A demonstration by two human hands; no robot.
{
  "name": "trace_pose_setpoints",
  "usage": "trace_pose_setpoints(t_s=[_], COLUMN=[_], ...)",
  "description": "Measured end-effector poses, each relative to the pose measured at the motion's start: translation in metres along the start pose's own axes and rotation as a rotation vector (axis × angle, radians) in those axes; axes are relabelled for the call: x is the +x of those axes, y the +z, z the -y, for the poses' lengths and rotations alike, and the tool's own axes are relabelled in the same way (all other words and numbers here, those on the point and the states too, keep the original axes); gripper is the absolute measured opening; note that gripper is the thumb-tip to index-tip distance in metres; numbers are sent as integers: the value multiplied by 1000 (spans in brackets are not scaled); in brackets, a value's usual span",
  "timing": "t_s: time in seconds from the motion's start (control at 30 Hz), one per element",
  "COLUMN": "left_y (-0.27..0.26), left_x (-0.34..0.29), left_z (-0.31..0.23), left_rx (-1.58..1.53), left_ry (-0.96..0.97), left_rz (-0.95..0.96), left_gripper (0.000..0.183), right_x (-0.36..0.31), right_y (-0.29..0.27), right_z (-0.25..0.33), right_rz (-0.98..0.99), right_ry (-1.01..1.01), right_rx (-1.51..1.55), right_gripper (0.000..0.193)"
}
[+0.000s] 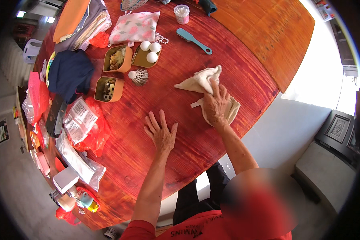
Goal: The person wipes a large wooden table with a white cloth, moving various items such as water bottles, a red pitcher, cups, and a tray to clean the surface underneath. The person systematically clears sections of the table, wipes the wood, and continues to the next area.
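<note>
A cream-white cloth (202, 81) lies bunched on the red wooden table (180, 132), right of the middle. My right hand (217, 105) presses down on it, fingers gathered over the crumpled folds; part of the cloth is hidden under the palm. To the left of the cloth, my left hand (161, 131) rests flat on the tabletop, its fingers spread and holding nothing. Beyond the hands lies a blue-handled brush (194, 41). Nearest ahead of my left hand is a shuttlecock (139, 77).
Tan containers (117, 93) stand far left, one holding white balls (152, 57). Behind them are a floral pouch (135, 28), a tub of cotton swabs (181, 14) and folded clothes (84, 24). A navy cloth (70, 72) and red plastic bag (93, 124) crowd the left.
</note>
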State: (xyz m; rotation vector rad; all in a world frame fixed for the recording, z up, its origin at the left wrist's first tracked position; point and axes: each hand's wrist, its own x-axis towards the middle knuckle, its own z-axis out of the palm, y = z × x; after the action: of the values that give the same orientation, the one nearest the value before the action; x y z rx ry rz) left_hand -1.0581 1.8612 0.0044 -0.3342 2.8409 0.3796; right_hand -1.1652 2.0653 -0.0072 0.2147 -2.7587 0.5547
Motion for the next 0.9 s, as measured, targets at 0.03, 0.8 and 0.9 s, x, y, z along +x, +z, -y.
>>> trace_pose_setpoints(t_s=[0.03,0.8,0.9], left_y=[1,-23,-23], left_x=[0,4,5], left_z=[1,1,-2], left_rx=[11,-67,-74], left_ry=[-12,-9,-8], left_rz=[21,230,242], left_gripper=[84,147,149], right_x=[8,12,-11], right_y=[1,-30,-54], right_z=[8,-65,-100], right_rz=[55,219,83], right_ry=[-13,124,412], right_rx=[31,-237,-300], right_gripper=[13,19,43])
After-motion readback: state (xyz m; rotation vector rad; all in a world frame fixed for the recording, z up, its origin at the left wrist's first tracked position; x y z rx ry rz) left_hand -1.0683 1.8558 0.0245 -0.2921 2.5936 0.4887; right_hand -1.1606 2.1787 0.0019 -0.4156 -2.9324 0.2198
